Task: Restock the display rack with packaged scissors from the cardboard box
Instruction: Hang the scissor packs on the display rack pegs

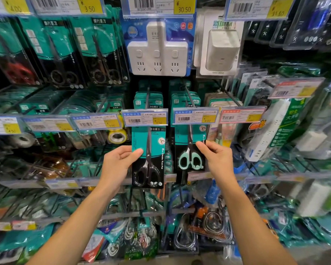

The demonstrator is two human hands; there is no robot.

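A teal-and-black pack of black-handled scissors (pixel 149 159) hangs from a rack hook below a 3.50 price tag (pixel 145 118). My left hand (pixel 118 161) grips that pack's left edge, thumb on its front. To its right hangs a pack of mint-handled scissors (pixel 189 155) under a 4.00 tag (pixel 195 116). My right hand (pixel 218 159) pinches the right edge of this pack. More scissor packs (pixel 147 100) hang behind both on the same hooks. The cardboard box is out of sight.
Above hang white power strips (pixel 157 52) and an adapter pack (pixel 222 50). More scissor packs (pixel 61 54) fill the upper left hooks. Tape rolls (pixel 117 135) sit to the left, a boxed power strip (pixel 275 131) to the right. Cables and carabiners (pixel 199 226) crowd the lower hooks.
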